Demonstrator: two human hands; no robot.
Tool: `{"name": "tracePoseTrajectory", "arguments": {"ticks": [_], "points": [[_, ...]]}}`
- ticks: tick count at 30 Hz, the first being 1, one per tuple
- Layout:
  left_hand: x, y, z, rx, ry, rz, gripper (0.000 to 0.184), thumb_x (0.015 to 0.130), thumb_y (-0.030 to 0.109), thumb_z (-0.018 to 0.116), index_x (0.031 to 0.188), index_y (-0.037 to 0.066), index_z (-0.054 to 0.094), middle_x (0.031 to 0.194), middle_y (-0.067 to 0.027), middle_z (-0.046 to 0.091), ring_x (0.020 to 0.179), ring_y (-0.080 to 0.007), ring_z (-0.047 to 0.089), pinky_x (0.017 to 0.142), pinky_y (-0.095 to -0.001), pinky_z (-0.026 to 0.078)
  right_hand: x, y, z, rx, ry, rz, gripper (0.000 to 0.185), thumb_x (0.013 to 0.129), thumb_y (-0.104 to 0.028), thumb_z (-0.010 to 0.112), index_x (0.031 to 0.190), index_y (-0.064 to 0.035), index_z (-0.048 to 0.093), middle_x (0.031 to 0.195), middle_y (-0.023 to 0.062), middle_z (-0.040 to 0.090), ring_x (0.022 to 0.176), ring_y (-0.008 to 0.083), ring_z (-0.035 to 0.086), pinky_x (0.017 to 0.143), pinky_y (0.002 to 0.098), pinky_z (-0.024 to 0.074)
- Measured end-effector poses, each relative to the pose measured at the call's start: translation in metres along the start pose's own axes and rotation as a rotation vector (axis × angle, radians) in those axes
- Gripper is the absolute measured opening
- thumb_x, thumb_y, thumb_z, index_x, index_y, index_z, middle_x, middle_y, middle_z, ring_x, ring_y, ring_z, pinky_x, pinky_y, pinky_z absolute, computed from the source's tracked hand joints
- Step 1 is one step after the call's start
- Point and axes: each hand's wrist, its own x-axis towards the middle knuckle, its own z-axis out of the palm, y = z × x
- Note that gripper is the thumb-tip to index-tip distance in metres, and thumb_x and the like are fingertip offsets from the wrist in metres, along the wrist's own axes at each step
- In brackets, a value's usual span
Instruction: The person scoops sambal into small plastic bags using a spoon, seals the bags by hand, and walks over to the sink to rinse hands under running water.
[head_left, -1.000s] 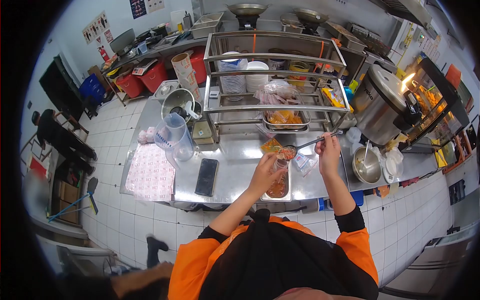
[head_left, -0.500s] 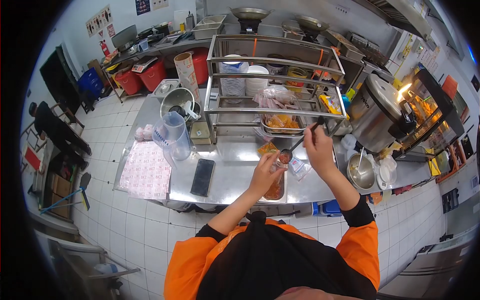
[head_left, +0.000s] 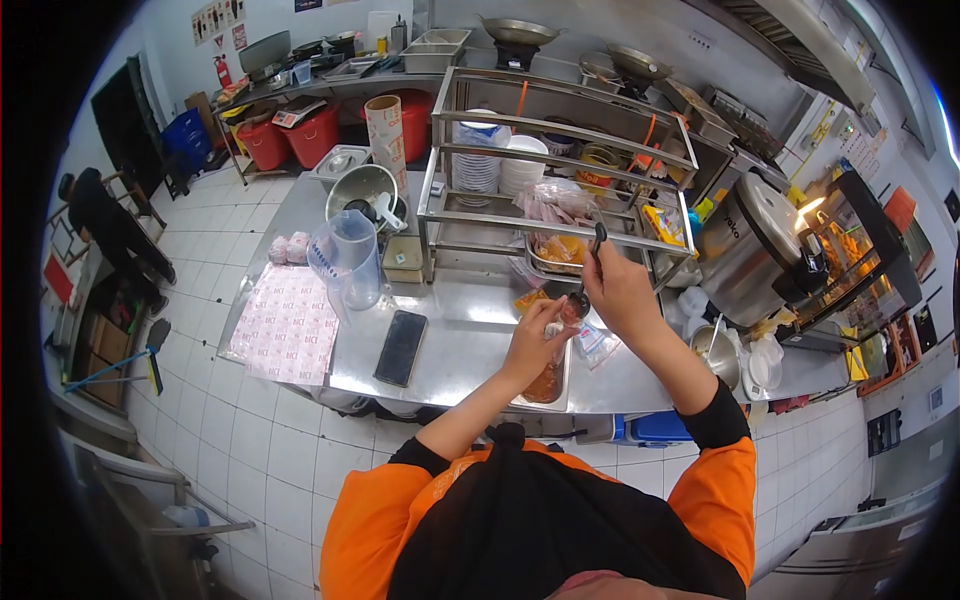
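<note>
My right hand [head_left: 622, 295] is closed round the black handle of a ladle [head_left: 599, 238], which is tilted steeply with its bowl down by my left hand. My left hand [head_left: 535, 345] pinches what looks like a small clear plastic bag [head_left: 572, 314] with red sauce in it, at the ladle's bowl. The fingers partly hide this bag. Below them stands a metal pan [head_left: 545, 400] of reddish sauce, partly covered by my left hand. A clear plastic packet [head_left: 597, 347] lies just right of the pan.
A phone [head_left: 401, 347], printed paper sheets [head_left: 285, 325] and a clear plastic jug [head_left: 352, 260] are on the steel counter to the left. Ahead stands a metal rack [head_left: 560, 225] with stacked bowls. A large steel cooker [head_left: 745, 240] and a mixing bowl [head_left: 717, 355] are at right.
My right hand has moved left and slightly down, and the ladle now stands more upright with its bowl against the bag. The view has shifted slightly.
</note>
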Motion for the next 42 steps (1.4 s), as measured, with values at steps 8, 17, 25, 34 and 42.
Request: {"name": "tracePoseTrajectory", "arguments": {"ticks": [8, 17, 25, 34, 42], "points": [[0.008, -0.002, 0.003, -0.061, -0.006, 0.004, 0.057, 0.074, 0.013, 0.079, 0.126, 0.003, 0.058, 0.106, -0.0086, 0.057, 0.092, -0.0202, 0.059, 0.081, -0.0305, 0.047, 0.011, -0.012, -0.004, -0.049, -0.003, -0.054, 0.015, 0.09, -0.012, 0.058, 0.088, -0.0008, 0.049, 0.066, 0.0193, 0.06, 0.06, 0.0386, 0.06, 0.053, 0.0468, 0.0447], [0.017, 0.0, 0.006, -0.129, 0.029, -0.008, 0.055, 0.072, 0.01, 0.08, 0.123, 0.003, 0.06, 0.1, -0.0071, 0.056, 0.085, -0.0179, 0.056, 0.081, -0.0301, 0.046, 0.022, -0.011, -0.01, -0.092, -0.023, -0.087, 0.014, 0.09, -0.012, 0.057, 0.088, -0.0012, 0.049, 0.062, 0.0182, 0.058, 0.056, 0.0372, 0.059, 0.051, 0.0462, 0.0451], [0.028, -0.009, 0.009, -0.081, 0.051, 0.035, 0.038, 0.075, 0.012, 0.077, 0.109, 0.002, 0.063, 0.097, -0.0076, 0.055, 0.082, -0.0198, 0.055, 0.078, -0.0319, 0.046, 0.028, -0.009, 0.005, -0.162, -0.096, -0.238, 0.015, 0.089, -0.014, 0.059, 0.088, -0.0022, 0.049, 0.065, 0.0163, 0.059, 0.058, 0.0364, 0.06, 0.052, 0.046, 0.0462], [0.042, -0.004, -0.001, 0.05, 0.085, 0.081, 0.057, 0.076, 0.019, 0.078, 0.124, -0.002, 0.054, 0.106, -0.0096, 0.055, 0.085, -0.0193, 0.058, 0.077, -0.0309, 0.048, 0.045, -0.004, 0.008, -0.121, -0.121, -0.288, 0.017, 0.09, -0.016, 0.057, 0.088, -0.0016, 0.049, 0.068, 0.0181, 0.059, 0.062, 0.0388, 0.059, 0.056, 0.0479, 0.0456], [0.051, -0.006, 0.0, 0.057, 0.118, 0.105, 0.06, 0.077, 0.021, 0.078, 0.128, 0.0, 0.054, 0.105, -0.0109, 0.056, 0.086, -0.0225, 0.058, 0.08, -0.0325, 0.047, 0.051, -0.002, 0.003, -0.097, -0.009, -0.289, 0.016, 0.09, -0.018, 0.056, 0.085, -0.0043, 0.049, 0.064, 0.016, 0.06, 0.06, 0.0372, 0.061, 0.054, 0.0467, 0.0485]]}}
